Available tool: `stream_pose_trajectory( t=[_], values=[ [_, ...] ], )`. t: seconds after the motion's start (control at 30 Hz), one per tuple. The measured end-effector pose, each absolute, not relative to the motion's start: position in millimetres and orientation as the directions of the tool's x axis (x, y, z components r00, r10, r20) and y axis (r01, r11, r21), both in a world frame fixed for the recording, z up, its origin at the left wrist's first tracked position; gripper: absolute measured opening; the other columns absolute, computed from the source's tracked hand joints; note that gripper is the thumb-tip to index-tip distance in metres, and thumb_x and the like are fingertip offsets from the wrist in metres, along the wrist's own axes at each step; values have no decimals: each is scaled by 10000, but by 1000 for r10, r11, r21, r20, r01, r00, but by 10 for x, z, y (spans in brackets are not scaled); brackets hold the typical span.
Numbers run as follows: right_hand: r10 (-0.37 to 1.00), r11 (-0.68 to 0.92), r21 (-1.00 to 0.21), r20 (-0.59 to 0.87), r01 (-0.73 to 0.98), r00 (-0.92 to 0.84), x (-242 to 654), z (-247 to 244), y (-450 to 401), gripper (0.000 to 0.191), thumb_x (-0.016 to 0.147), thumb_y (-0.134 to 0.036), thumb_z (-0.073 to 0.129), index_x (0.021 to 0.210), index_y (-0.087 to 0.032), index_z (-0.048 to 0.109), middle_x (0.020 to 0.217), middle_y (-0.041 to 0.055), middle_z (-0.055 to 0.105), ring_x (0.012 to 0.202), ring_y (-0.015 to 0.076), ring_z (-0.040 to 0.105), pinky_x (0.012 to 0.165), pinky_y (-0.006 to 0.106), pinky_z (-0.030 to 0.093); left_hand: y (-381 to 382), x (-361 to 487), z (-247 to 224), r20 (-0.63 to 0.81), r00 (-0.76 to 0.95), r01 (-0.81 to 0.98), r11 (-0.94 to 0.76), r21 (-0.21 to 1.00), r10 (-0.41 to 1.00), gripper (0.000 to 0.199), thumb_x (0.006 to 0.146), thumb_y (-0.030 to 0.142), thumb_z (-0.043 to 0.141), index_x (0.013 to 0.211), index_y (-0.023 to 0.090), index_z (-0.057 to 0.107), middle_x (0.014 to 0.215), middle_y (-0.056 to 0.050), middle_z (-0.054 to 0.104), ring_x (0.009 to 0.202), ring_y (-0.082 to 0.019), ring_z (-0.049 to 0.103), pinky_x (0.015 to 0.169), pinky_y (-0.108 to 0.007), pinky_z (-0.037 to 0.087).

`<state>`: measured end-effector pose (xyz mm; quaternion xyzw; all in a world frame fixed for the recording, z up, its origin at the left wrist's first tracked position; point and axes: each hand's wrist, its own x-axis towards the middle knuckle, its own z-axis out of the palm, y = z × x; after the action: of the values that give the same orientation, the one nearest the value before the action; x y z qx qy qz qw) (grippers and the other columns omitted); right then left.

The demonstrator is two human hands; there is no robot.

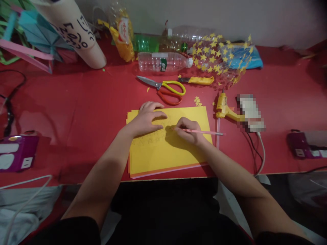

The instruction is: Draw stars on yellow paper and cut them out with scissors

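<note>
Several paper sheets (163,158) lie on the red table (97,92). My left hand (146,120) rests on them, fingers apart, holding nothing; my right hand (189,125) is closed around a pink pencil (209,132). Scissors (158,85), cutter (200,80) and glue gun (222,107) lie close around.
</note>
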<state>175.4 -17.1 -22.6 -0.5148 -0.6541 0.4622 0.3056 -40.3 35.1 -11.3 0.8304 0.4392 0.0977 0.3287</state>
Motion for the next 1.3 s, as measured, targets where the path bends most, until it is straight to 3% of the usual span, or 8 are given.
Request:
stream_pose_trajectory(
  t=[0.13,0.27,0.43,0.7,1.0,1.3],
  values=[
    [972,0,-954,-71,300,-224,1783,-273,-139,218,878,-369,490,707,-235,464,502,-42,501,459,118,449,487,256,349,370,-439,-130,-100,569,680,-398,615,816,341,817,367,660,1129,236,705,1400,-92,497,1341,-316,377,1165,-515,264],
    [957,0,-954,-87,301,-276,1779,-247,-159,103,784,-298,576,785,-233,496,555,-59,524,468,109,443,477,239,336,377,-462,-156,-73,571,678,-419,604,818,299,844,339,637,1118,250,717,1384,-82,509,1336,-303,388,1165,-502,266],
    [910,118,-925,-45,360,-413,1780,-200,-177,24,697,-223,546,709,-216,526,595,-37,534,507,105,428,503,242,333,355,-439,-147,-62,614,647,-457,611,787,274,892,291,558,1105,248,726,1375,-84,514,1321,-287,404,1161,-498,269],
    [906,142,-907,-44,397,-422,1788,-260,-150,106,731,-281,535,668,-219,475,562,-41,489,511,102,399,507,239,303,337,-405,-125,-103,601,667,-426,611,793,331,788,354,682,1101,251,703,1392,-83,486,1331,-311,378,1169,-518,256],
    [896,143,-899,-59,413,-440,1784,-273,-157,106,732,-281,528,664,-219,473,570,-38,497,524,106,412,522,242,310,336,-395,-97,-124,592,677,-409,612,796,332,783,353,678,1100,255,697,1392,-79,483,1337,-313,371,1169,-524,258],
    [933,98,-890,-74,444,-353,1736,-257,-167,114,721,-308,505,660,-230,449,555,-39,475,522,111,381,504,252,294,337,-391,-94,-124,592,681,-411,606,797,337,788,359,671,1102,242,702,1391,-87,488,1333,-310,379,1169,-515,257]
  ],
)
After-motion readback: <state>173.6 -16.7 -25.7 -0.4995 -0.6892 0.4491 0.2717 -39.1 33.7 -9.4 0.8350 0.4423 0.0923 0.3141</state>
